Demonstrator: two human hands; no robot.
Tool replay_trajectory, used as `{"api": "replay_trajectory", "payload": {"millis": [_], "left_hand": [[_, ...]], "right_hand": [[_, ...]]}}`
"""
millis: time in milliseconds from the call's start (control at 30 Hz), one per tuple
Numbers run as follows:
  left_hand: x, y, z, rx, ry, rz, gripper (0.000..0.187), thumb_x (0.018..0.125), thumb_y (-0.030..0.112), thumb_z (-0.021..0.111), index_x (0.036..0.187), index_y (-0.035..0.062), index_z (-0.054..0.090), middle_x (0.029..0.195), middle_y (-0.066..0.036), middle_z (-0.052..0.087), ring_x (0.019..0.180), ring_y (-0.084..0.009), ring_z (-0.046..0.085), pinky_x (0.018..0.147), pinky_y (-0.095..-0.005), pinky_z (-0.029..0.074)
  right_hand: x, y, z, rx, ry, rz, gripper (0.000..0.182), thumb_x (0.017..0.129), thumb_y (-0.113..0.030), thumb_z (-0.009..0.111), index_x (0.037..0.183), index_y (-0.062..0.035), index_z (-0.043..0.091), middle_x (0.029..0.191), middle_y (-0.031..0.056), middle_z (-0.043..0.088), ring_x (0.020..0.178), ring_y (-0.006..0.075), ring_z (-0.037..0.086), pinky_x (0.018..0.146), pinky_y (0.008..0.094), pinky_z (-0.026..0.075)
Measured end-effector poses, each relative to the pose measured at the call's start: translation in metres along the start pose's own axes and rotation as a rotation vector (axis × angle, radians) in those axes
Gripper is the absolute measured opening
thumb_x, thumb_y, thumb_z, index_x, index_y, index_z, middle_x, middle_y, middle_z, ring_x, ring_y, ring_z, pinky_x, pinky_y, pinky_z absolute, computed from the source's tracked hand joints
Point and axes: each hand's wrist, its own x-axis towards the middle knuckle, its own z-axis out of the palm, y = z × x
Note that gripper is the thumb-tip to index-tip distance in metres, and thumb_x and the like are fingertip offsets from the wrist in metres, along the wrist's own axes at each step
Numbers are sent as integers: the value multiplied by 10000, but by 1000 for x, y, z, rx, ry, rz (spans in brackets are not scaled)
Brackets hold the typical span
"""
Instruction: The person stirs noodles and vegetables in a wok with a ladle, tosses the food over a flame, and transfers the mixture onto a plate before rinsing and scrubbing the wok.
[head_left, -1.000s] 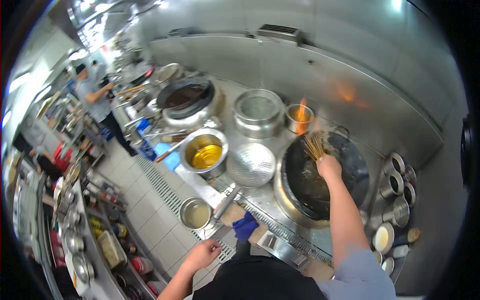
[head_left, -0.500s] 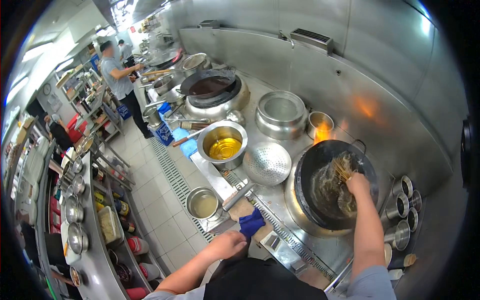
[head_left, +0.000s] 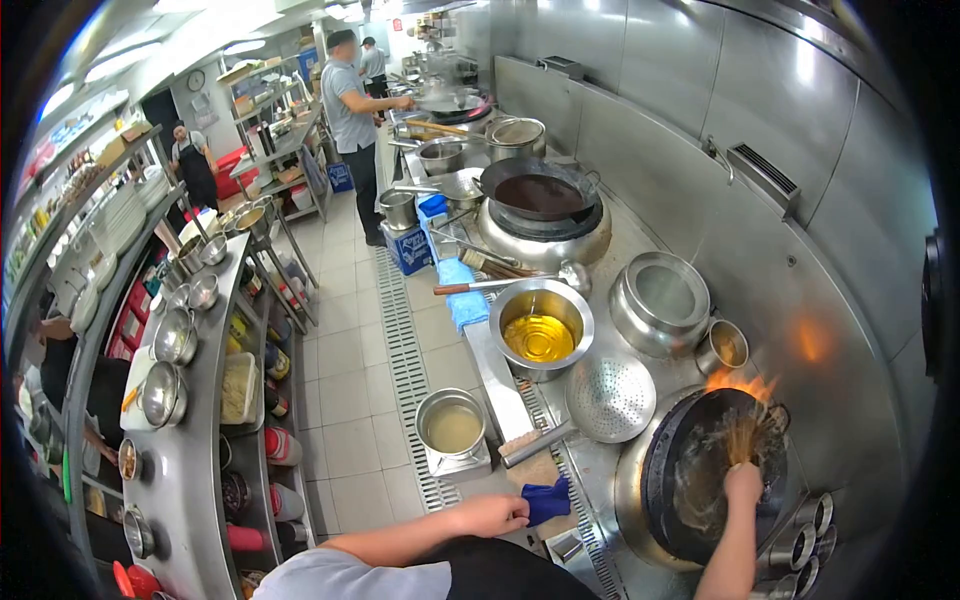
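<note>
My right hand (head_left: pixel 743 484) grips a bamboo wok brush (head_left: pixel 742 436), its bristles pointing toward the wok's far side. Cloudy water streaks the inside of the black wok (head_left: pixel 700 492) under it, and flames (head_left: pixel 742 381) rise at the far rim. Low in front of my body, my left hand (head_left: pixel 494 514) is loosely closed. Its fingertips come up to a dark blue cloth (head_left: pixel 547 500) on the counter edge; I see nothing held in its fingers. Left of the wok lies a perforated strainer ladle (head_left: pixel 611 399), its handle toward me.
A pot of yellow oil (head_left: pixel 541 338), a lidded pot (head_left: pixel 660 303) and a second wok (head_left: pixel 540 198) stand along the range. A pot of cloudy liquid (head_left: pixel 451 430) sits nearer. Left is a shelf counter (head_left: pixel 200 460) with bowls. A co-worker (head_left: pixel 352 130) stands further along.
The camera view has turned left, so the range appears further right. The brush stands more upright and closer to the wok's far rim. My left hand is slightly closer to the blue cloth.
</note>
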Motion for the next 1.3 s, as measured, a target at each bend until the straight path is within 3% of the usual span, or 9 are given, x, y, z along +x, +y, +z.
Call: {"api": "replay_trajectory", "payload": {"millis": [233,400,500,667,733,833,933,1100,1300], "left_hand": [[69,39,-16,-82,-200,255,242,872,233,573,1012,37,589,960,-146,617,872,-335,605,763,-416,474],[138,108,45,66,-182,987,500,816,222,599,1236,-19,478,1186,-170,520,1175,-342,453,955,-425,372],[172,123,96,384,-22,1221,576,798,249,578,1292,-14,442,1194,-146,515,1182,-308,442,947,-415,359],[176,148,98,526,-221,1012,415,734,257,587,1082,30,587,1010,-81,586,1004,-236,519,809,-379,378],[171,152,106,588,-31,1054,172,684,244,605,782,108,642,814,-28,614,849,-211,557,730,-367,366],[178,153,123,690,-96,957,142,687,193,622,810,124,639,772,-42,625,802,-207,603,709,-356,400],[166,167,94,729,-169,929,126,789,181,553,858,136,648,827,-25,629,821,-188,583,715,-355,369],[165,161,97,634,-59,888,227,901,249,502,814,112,662,792,-32,609,818,-203,561,723,-368,367],[164,157,99,612,57,902,238,886,279,547,768,99,651,751,-30,586,796,-198,559,712,-348,397]], "right_hand": [[-84,-15,-32,-498,-447,-234,241,799,-168,560,930,-11,689,928,194,676,898,326,658,821,412,503],[-6,7,-22,-65,67,-42,217,828,-154,592,943,15,663,805,208,655,791,362,652,699,452,523],[-16,-15,-17,-61,-97,-113,296,797,-169,624,1042,-2,633,862,210,657,824,360,649,727,432,525],[-73,17,-9,-566,-371,-290,285,858,-225,537,1066,-51,625,896,199,665,849,334,662,726,437,524],[-31,34,-11,-249,-260,-153,238,884,-185,491,1025,-52,629,900,195,666,830,326,663,722,461,516],[10,31,7,17,8,-228,282,882,-290,507,949,-64,663,909,225,656,854,394,631,712,505,488],[-32,-34,-31,65,-234,16,251,819,-196,535,933,-13,663,917,201,665,861,377,642,753,460,513],[-146,-10,-72,-297,-517,-270,234,830,-101,504,962,-23,680,906,182,682,797,321,683,678,426,543],[-21,67,-13,-220,-221,3,212,820,-125,526,866,-38,715,870,174,689,820,322,682,699,431,544]]}}
